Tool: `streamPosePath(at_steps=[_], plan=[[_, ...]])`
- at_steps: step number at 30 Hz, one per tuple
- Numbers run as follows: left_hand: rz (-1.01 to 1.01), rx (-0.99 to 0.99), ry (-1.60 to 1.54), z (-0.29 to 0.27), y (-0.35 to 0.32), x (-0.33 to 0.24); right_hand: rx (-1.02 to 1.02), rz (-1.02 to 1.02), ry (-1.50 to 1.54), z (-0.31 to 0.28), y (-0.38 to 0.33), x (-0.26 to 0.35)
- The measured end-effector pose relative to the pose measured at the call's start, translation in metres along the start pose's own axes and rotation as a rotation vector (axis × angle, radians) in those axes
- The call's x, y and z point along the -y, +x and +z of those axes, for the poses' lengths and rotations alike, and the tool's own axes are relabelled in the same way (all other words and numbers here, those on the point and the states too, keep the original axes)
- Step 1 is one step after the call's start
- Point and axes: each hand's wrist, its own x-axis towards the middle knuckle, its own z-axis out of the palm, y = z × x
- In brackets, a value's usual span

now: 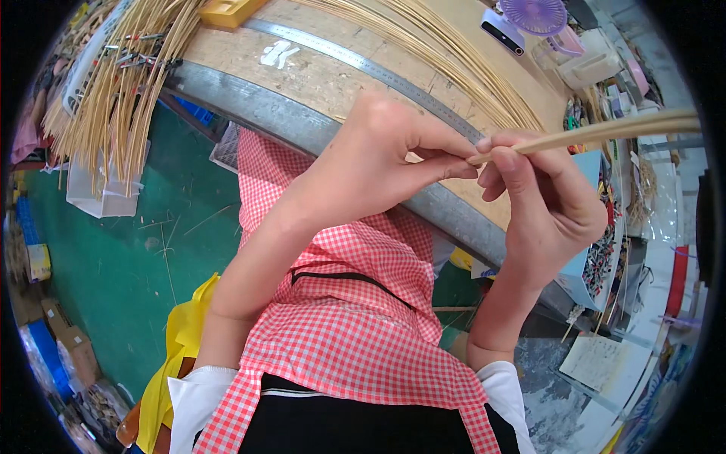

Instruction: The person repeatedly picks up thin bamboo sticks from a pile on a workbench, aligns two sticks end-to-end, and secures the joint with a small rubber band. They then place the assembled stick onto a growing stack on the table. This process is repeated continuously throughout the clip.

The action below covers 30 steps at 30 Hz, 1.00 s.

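A few long, thin cane strips (605, 135), pale tan, run together from my fingers out past the right side of the view. My left hand (378, 155) pinches their near ends between thumb and fingertips. Just beside it, my right hand (552, 204) holds the same strips, thumb and index finger closed around them and the other fingers curled. Both hands hover over the front edge of a wooden workbench (310, 91), fingertips nearly touching. What lies between the left fingertips is mostly hidden.
A steel ruler (363, 64) and a long row of strips (461, 64) lie on the bench. At far left hangs a thick bundle of strips (113, 129) with clips. A light-blue box (578, 276) of small clips is at right, below a purple fan (533, 15).
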Motion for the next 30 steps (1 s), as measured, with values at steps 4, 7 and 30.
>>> streamPosePath(at_steps=[4, 7, 30], plan=[[0.024, -0.028, 0.017, 0.002, 0.002, 0.0, -0.02, -0.057, -0.106, -0.001, 0.006, 0.0], [0.013, -0.061, 0.112, 0.003, -0.003, -0.007, -0.142, 0.059, -0.128, 0.0, 0.003, -0.005], [-0.504, -0.211, -0.07, -0.016, -0.107, 0.026, 0.316, 0.647, -1.329, -0.432, -0.12, -0.185]])
